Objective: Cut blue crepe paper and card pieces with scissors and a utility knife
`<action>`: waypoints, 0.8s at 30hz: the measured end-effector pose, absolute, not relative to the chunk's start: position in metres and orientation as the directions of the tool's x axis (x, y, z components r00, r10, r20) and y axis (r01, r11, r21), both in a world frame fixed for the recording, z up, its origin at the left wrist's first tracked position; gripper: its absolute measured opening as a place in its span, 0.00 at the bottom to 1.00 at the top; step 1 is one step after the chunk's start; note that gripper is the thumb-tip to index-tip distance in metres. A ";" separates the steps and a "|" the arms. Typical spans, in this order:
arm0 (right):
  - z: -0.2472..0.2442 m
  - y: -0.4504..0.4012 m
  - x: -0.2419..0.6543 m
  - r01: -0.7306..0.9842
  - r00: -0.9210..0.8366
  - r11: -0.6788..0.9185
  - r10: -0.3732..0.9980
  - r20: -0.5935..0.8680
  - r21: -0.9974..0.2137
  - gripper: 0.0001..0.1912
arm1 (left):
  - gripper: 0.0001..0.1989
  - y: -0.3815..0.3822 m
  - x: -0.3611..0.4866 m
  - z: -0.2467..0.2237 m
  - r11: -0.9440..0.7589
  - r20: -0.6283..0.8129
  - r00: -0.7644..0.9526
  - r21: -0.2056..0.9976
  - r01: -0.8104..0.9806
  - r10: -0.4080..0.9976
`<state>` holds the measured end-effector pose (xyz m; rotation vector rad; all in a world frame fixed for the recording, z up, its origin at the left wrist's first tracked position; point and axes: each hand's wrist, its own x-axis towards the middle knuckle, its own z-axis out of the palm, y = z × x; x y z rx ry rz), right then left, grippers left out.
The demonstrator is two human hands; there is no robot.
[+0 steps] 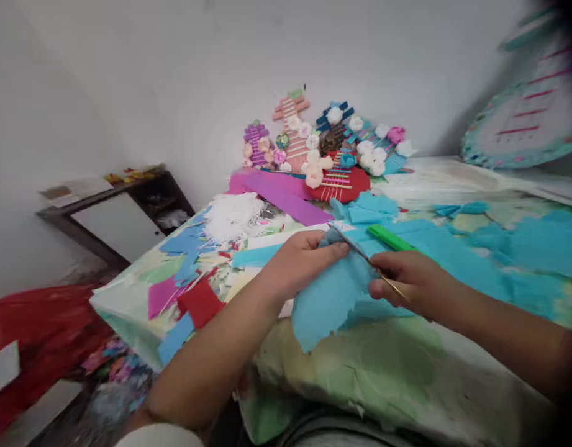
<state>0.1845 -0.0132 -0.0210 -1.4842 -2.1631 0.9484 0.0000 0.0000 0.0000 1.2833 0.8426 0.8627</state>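
My left hand (311, 257) pinches a sheet of light blue crepe paper (325, 304) near its top. The lower edge of the paper hangs down, wavy and uneven, over the front of the table. In my right hand (404, 279) is a pair of scissors (355, 246) with gold-coloured handles. Their blades point up and left, lying at the paper beside my left thumb. Whether the blades are apart cannot be made out. Just behind my right hand lies a bright green strip (389, 237), on more blue crepe paper (439, 245).
Finished paper-flower guitar shapes (339, 177) lean on the wall at the back. White shredded paper (234, 217), a purple strip (286, 195) and red scraps (202, 302) lie to the left. A large decorated guitar shape (523, 127) stands at right. A low cabinet (120, 217) is beyond the table.
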 end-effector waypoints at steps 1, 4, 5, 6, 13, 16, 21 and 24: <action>-0.023 -0.013 0.186 0.683 -0.395 0.248 0.917 -0.061 -0.687 0.22 | 0.09 0.000 -0.001 0.000 0.087 -0.046 0.447 0.994 -0.073 0.894; -0.029 -0.013 0.189 0.674 -0.426 0.346 0.904 0.039 -0.653 0.23 | 0.09 -0.001 -0.001 -0.001 0.095 -0.046 0.463 0.992 -0.081 0.885; -0.030 -0.013 0.190 0.664 -0.445 0.405 0.890 0.102 -0.629 0.23 | 0.09 -0.001 0.000 -0.001 0.095 -0.046 0.471 0.992 -0.079 0.881; -0.031 -0.013 0.190 0.653 -0.466 0.457 0.871 0.156 -0.603 0.24 | 0.08 -0.001 0.001 -0.002 0.095 -0.048 0.479 0.993 -0.075 0.877; -0.031 -0.015 0.190 0.666 -0.496 0.515 0.846 0.195 -0.539 0.24 | 0.08 -0.001 0.003 -0.003 0.094 -0.054 0.495 0.994 -0.056 0.867; -0.033 -0.014 0.192 0.695 -0.500 0.500 0.853 0.154 -0.516 0.20 | 0.07 -0.001 0.002 -0.002 0.096 -0.053 0.487 0.993 -0.064 0.872; -0.033 -0.014 0.194 0.719 -0.506 0.498 0.853 0.126 -0.485 0.18 | 0.07 -0.001 0.004 -0.002 0.131 -0.082 0.479 0.989 -0.071 0.874; -0.031 -0.016 0.194 0.755 -0.480 0.484 0.868 0.131 -0.443 0.20 | 0.07 -0.001 0.005 -0.003 0.132 -0.093 0.406 0.989 -0.070 0.909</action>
